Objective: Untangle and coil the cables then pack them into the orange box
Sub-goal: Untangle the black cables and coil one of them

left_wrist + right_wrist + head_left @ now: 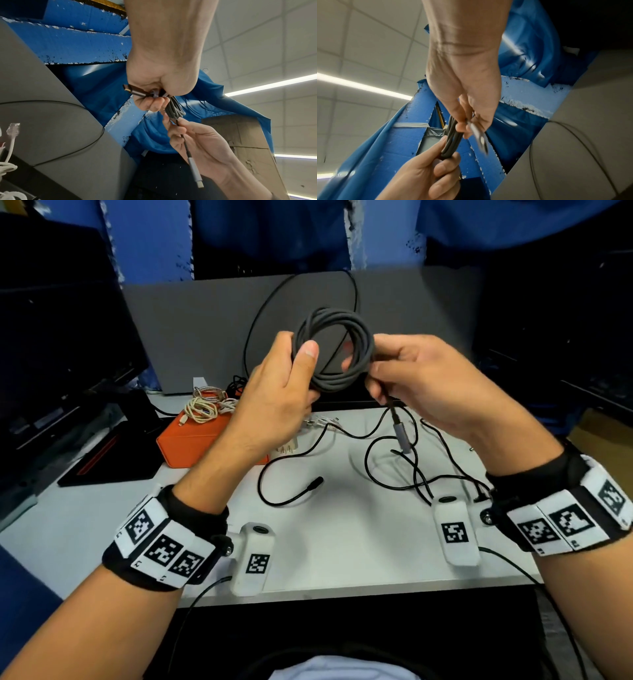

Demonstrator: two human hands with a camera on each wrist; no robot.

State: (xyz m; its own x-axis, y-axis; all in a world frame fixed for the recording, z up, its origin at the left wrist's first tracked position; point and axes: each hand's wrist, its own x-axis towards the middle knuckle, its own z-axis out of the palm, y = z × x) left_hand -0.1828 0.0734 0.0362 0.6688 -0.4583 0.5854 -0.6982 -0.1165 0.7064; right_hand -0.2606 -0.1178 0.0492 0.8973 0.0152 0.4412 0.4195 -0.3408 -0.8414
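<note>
A grey cable coil (334, 350) is held up above the table between both hands. My left hand (301, 361) grips its left side, thumb across the loops, and also holds one plug (135, 90) in the fist. My right hand (371, 371) pinches the cable's tail beside the coil's right side. The tail's metal plug (402, 436) hangs free below it. In the right wrist view, the coil (452, 136) runs from my right hand (467, 121) to the left hand (426, 171). The orange box (191, 440) stands at the left, with cream and braided cables (205, 405) bundled on top.
Loose black cables (394, 467) lie tangled on the white table (342, 542), one ending in a plug (315, 484). White cables (322, 422) lie behind the left hand. A dark monitor (51, 354) and a black tray (113, 460) stand left, with a grey panel (205, 320) behind.
</note>
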